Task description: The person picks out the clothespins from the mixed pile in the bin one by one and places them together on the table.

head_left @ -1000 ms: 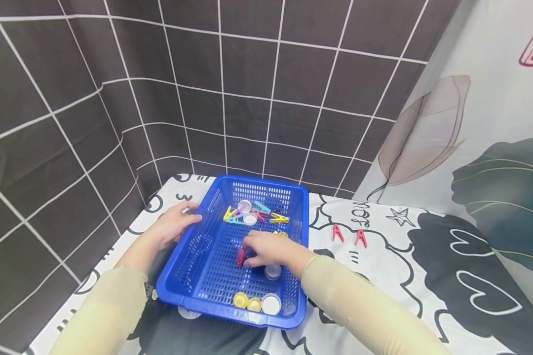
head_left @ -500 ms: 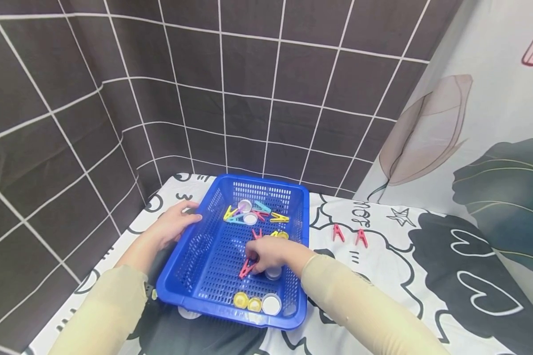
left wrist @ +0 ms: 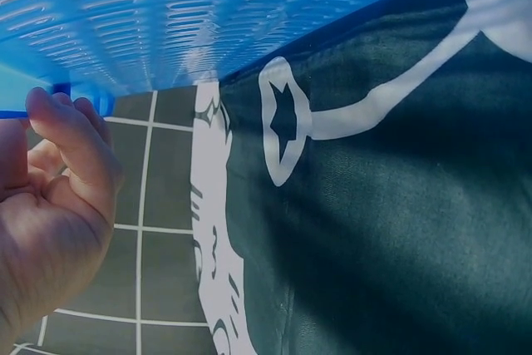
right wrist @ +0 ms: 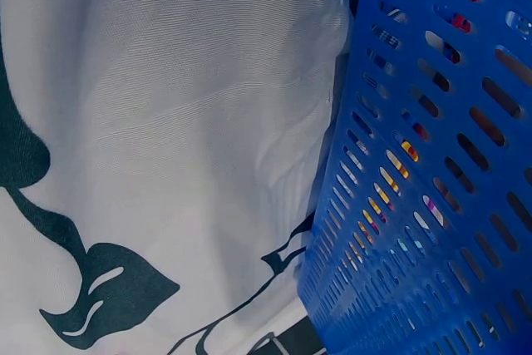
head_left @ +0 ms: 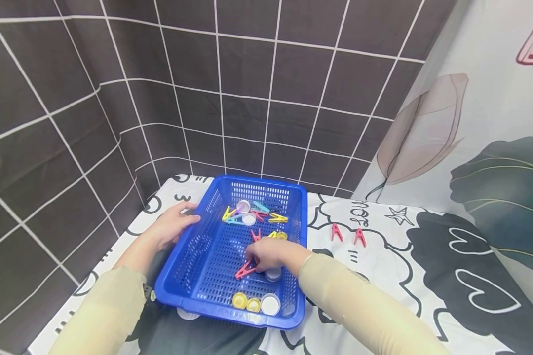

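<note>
In the head view, a blue plastic basket (head_left: 173,298) with slotted walls stands on the patterned cloth. My left hand (head_left: 173,227) holds its left rim, with the thumb on the edge; the left wrist view shows the curled fingers (left wrist: 79,143) right at the rim. Inside the basket, my right hand (head_left: 271,254) pinches a red clothespin (head_left: 244,270) low over the floor. Just beyond its knuckles lies another red clothespin (head_left: 255,235). A white cap (head_left: 273,274) is partly hidden beneath this hand. In the right wrist view the basket wall (right wrist: 440,164) hides the hand.
Toward the basket's far end lie a yellow clothespin (head_left: 278,218), a blue clothespin (head_left: 261,207), other clothespins and white caps (head_left: 249,219). Yellow caps (head_left: 240,300) and a white cap (head_left: 270,304) sit at the near end. Two red clothespins (head_left: 360,237) lie on the cloth to the right.
My right hand has turned the red clothespin so its end points down-left, and shifted slightly nearer. A second red clothespin beyond the hand has come into view. The left hand stays put.
</note>
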Demonstrator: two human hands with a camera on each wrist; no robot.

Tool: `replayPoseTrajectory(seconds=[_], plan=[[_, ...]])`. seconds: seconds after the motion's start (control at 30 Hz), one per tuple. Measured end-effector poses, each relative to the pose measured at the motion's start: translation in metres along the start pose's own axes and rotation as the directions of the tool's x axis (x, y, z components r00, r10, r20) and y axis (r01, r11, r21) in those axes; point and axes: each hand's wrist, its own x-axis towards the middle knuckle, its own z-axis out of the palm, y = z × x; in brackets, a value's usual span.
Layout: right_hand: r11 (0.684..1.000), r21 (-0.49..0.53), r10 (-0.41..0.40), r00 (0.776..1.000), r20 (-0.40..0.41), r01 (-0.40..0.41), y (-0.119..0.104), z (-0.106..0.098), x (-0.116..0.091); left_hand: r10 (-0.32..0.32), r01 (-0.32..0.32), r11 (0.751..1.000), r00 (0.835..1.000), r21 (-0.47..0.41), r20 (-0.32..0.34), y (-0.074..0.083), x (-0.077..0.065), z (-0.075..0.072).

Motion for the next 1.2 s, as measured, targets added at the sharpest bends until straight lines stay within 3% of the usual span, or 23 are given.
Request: replayPoseTrajectory(seconds=[0.43,0.87,1.2], plan=[[0.998,0.062,0.019,1.0,-0.002,-0.019,-0.002,-0.001,0.003,-0.004,0.004,1.0,1.0,0.003,-0.001,-0.002,-0.001,-0.003],[0.992,0.064,-0.101,0.988,-0.121,0.109,-0.001,-0.023,-0.008,0.0,0.0,1.0,1.0,0.011,-0.001,0.0,0.003,-0.002],[0.986,0.119,-0.089,0.97,-0.227,0.119,0.013,-0.046,-0.028,-0.002,0.002,1.0,1.0,-0.01,0.004,-0.001,0.004,-0.002]])
